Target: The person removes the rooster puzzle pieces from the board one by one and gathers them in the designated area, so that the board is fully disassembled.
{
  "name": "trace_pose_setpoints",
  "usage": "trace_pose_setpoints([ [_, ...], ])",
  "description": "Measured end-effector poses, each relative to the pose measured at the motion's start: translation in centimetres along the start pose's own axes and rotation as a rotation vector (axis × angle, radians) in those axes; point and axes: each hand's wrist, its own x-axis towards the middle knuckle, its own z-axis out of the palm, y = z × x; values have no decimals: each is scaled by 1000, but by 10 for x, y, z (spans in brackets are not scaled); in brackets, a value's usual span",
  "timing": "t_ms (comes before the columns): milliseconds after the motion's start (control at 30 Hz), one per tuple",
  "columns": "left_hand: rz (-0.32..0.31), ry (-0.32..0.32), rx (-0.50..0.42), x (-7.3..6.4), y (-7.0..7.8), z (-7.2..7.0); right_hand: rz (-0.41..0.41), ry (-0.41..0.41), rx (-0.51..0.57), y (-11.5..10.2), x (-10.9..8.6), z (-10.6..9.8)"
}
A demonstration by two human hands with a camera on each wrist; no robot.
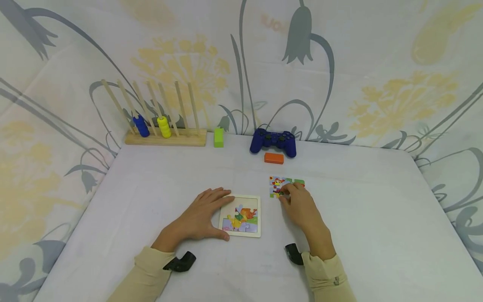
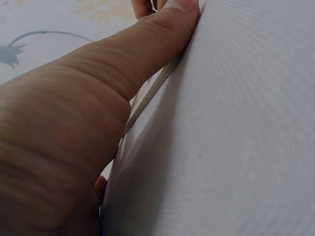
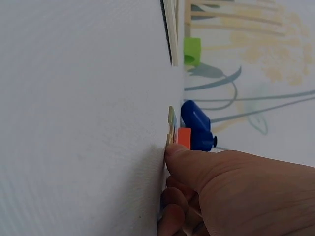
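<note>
A square wooden puzzle tray (image 1: 259, 218) lies on the table, partly filled with joined picture pieces (image 1: 237, 224). My left hand (image 1: 201, 214) spreads round its left side, the index finger over the top left corner and the thumb by the lower left corner. In the left wrist view the thumb (image 2: 147, 44) hides most of the tray. To the right lies a group of loose puzzle pieces (image 1: 276, 181). My right hand (image 1: 302, 205) covers part of this group and pinches a puzzle piece (image 3: 169, 139) between thumb and fingers, at table level; its picture is hidden.
Behind the pieces lie an orange block (image 1: 273, 158) and a dark blue game controller (image 1: 273, 140). A green block (image 1: 219, 137) stands beside a wooden peg rack (image 1: 185, 140) with blue and yellow beads. A patterned cloth (image 1: 347, 84) hangs behind the white table (image 1: 377, 209).
</note>
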Motion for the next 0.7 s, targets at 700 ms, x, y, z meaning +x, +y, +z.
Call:
trace_pose_setpoints([
  [700, 16, -1, -1, -1, 1, -2, -190, -155, 123, -51, -5, 21],
])
